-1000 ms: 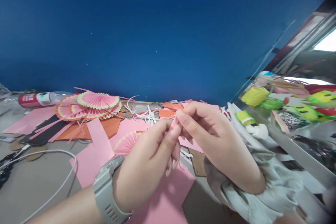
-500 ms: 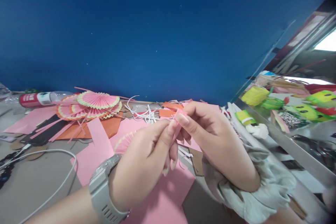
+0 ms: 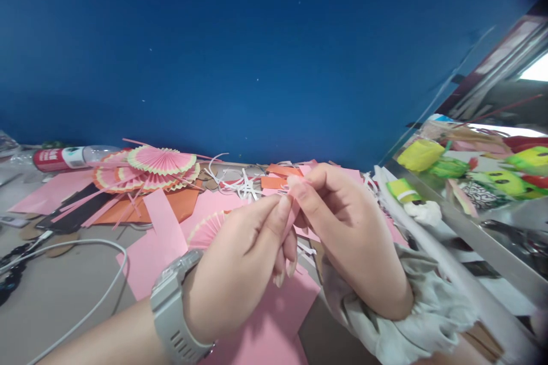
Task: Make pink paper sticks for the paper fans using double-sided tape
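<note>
Pinching a small pink strip [image 3: 291, 220] between their fingertips, the left hand [image 3: 240, 265] and right hand [image 3: 357, 239] almost meet, and from where I stand the paper looks easy to spoil. Each thumb presses narrowly toward its index finger, the right one at the strip's upper end and the left one just beside it; how the fingers behind support it, I cannot tell. If the thumbs pull unevenly, I'd expect a skewed crease or a small tear, since so little paper shows between them. A slip could drop it onto the large pink sheet [image 3: 274, 325] below the fingers, where matching colour would hide it (I'd lose it in a blink). Just beyond the fingertips, loose white strips [image 3: 244, 185] could tangle with it. Left of the fingers, past the watch [image 3: 171, 308], the pleated paper fans [image 3: 162, 162] might get crushed if that forearm swings outward carelessly.
</note>
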Tool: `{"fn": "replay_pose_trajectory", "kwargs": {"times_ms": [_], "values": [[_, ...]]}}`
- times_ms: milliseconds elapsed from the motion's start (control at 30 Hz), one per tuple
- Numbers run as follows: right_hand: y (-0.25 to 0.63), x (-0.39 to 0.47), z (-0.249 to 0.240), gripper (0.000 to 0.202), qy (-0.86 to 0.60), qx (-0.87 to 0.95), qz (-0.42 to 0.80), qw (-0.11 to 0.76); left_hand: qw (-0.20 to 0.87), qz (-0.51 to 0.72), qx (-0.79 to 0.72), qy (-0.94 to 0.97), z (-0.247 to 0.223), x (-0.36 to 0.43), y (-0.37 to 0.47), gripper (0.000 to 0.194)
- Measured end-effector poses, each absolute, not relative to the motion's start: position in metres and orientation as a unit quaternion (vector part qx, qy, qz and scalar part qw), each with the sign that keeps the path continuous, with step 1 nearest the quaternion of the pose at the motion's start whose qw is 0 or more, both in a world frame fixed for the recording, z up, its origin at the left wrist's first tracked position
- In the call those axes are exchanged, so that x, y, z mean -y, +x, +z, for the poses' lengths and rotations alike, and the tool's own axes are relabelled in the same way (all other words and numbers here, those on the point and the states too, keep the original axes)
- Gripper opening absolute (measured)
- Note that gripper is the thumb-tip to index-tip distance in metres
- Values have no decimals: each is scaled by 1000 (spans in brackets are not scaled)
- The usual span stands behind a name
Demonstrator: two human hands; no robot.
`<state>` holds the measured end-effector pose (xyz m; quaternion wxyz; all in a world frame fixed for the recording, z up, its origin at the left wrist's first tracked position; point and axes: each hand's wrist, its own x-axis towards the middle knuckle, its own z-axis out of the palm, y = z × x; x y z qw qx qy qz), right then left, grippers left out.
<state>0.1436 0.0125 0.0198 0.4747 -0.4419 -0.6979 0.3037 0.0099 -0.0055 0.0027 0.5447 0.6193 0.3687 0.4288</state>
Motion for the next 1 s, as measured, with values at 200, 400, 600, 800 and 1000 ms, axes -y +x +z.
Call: {"fn": "replay_pose_trajectory", "kwargs": {"times_ms": [200,400,600,800,1000], "values": [[143,-14,21,28,-433,697,311,479,511,402,-388,653,7,6,9,39],[144,-16,28,32,-408,702,330,481,525,401,-373,652,6,6,8,35],[144,-14,32,31,-416,714,319,464,566,414,-355,618,4,6,10,34],[144,-15,29,31,-429,711,309,464,555,403,-366,629,4,5,11,37],[143,-15,23,29,-419,698,317,486,557,388,-377,630,2,6,10,39]]}}
